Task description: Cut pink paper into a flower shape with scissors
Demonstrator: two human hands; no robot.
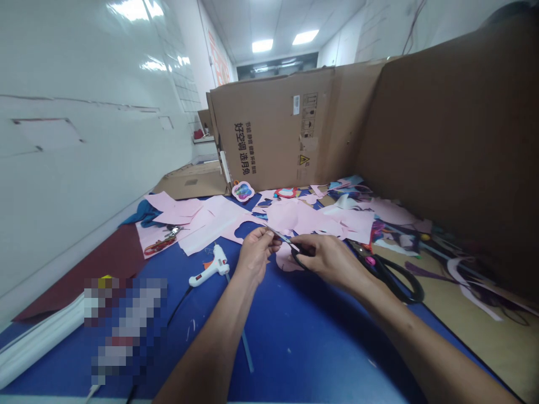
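My right hand (328, 255) is closed round the dark handles of a small pair of scissors (283, 235). Their blades point left toward my left hand (256, 249). The fingers of that hand are pinched together close to the blade tips; what lies between them is too small to make out. Just below the scissors is a pink cut piece (288, 261) with a rounded edge. Beyond both hands spread pink sheets (295, 216) with cut-out edges. A white glue gun (213, 266) lies left of my left hand.
Large black-handled scissors (398, 278) lie right of my right forearm. Scraps and strips (458, 275) litter the right side. Cardboard walls (273, 134) stand at the back and right. A flower-shaped piece (243, 191) leans there. A white roll (42, 342) lies front left on the blue table (303, 348).
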